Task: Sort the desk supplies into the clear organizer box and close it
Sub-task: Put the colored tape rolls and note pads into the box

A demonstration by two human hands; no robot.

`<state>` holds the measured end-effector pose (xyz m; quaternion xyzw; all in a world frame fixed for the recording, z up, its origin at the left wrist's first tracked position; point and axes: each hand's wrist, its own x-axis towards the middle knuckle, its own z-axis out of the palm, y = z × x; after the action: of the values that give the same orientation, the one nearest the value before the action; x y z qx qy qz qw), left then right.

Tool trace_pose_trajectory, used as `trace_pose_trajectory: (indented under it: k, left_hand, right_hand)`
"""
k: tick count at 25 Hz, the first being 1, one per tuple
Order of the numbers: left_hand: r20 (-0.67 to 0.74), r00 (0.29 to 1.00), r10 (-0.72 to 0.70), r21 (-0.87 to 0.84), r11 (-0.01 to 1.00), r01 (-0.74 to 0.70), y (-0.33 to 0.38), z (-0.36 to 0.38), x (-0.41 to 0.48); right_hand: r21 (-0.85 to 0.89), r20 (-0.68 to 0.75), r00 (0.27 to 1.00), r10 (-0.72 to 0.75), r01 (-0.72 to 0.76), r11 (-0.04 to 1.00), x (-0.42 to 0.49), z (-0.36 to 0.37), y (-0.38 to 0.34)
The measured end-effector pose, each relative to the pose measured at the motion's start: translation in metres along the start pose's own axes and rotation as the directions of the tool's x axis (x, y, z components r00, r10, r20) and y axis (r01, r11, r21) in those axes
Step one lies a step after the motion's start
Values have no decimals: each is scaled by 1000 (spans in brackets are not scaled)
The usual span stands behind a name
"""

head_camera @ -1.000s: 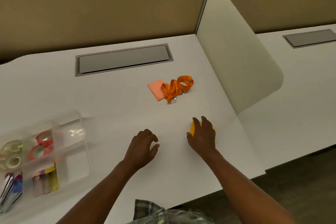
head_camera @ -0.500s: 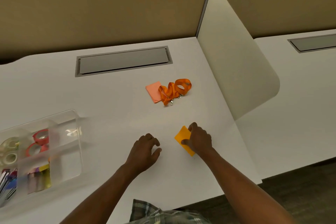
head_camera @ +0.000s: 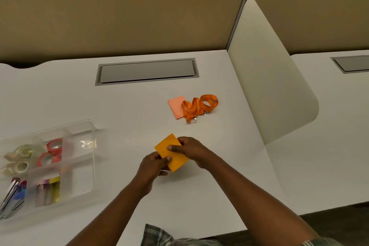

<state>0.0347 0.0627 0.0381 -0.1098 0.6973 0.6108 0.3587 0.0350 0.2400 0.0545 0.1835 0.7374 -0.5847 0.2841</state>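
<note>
Both hands hold an orange sticky-note pad (head_camera: 169, 147) just above the white desk (head_camera: 129, 106). My right hand (head_camera: 192, 151) pinches its right side with the thumb on top. My left hand (head_camera: 152, 168) grips its lower left corner. The clear organizer box (head_camera: 87, 126) lies open at the left, holding tape rolls (head_camera: 54, 151), coloured tabs (head_camera: 49, 189) and pens (head_camera: 14, 193). A pink sticky-note pad (head_camera: 175, 104) and an orange lanyard (head_camera: 199, 106) with a metal clip lie together farther back on the desk.
A grey cable hatch (head_camera: 146, 72) is set into the desk at the back. A curved white divider (head_camera: 267, 78) stands on the right edge. Tan partition walls (head_camera: 99, 18) with a sign reading 074 close off the rear. The desk's front edge is near my arms.
My right hand slid the orange pad leftward from near the divider, then lifted it. My left hand moved over and took hold of the pad's corner.
</note>
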Motion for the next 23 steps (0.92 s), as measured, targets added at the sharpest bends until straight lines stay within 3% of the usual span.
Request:
trace_pose_trajectory:
  k: [2,4,6,7,8,10,12,15,17,21,23]
  left_hand:
    - [-84,996,16,-6,1000,-17,-2,-6,1]
    - [-156,988,16,-7,1000,-17,-5,-15,1]
    - [-210,978,15,6,1000,-14,-12,-26,0]
    - [-232,973,16,14,1000,-13,-16,-31,-2]
    - [-250,968,15,21,1000,-10,-20,-37,-4]
    - [-278,960,8,21,1000,-2,-26,-46,-8]
    - [-295,955,-2,11,1000,5,-29,-52,-10]
    - [-312,950,-10,3,1000,11,-31,-56,-9]
    - [-317,948,-13,0,1000,13,-29,-57,-7]
    - [-319,947,-23,1,1000,24,-21,-56,-2]
    - [-321,947,-24,10,1000,29,-18,-57,0]
  right_hand:
    - [-63,-1,1000,9,-9,998,14,-3,-7]
    - [-186,-222,971,-85,43,982,34,-13,-8]
    - [-364,-501,838,-216,22,931,55,-36,-10]
    - [-387,-563,796,-222,-16,922,63,-49,-13]
    - [-388,-571,799,-186,-63,920,71,-61,-14]
    - [-510,-472,872,-128,-153,846,86,-77,-16]
    - [-655,-407,895,-182,-147,741,93,-81,-18]
    - [-699,-409,849,-335,-55,713,81,-61,-33]
    - [-762,-301,858,-417,46,646,68,-36,-37]
    - [-776,104,938,-330,284,563,53,1,-29]
    - [-723,130,933,-337,322,611,58,0,-29]
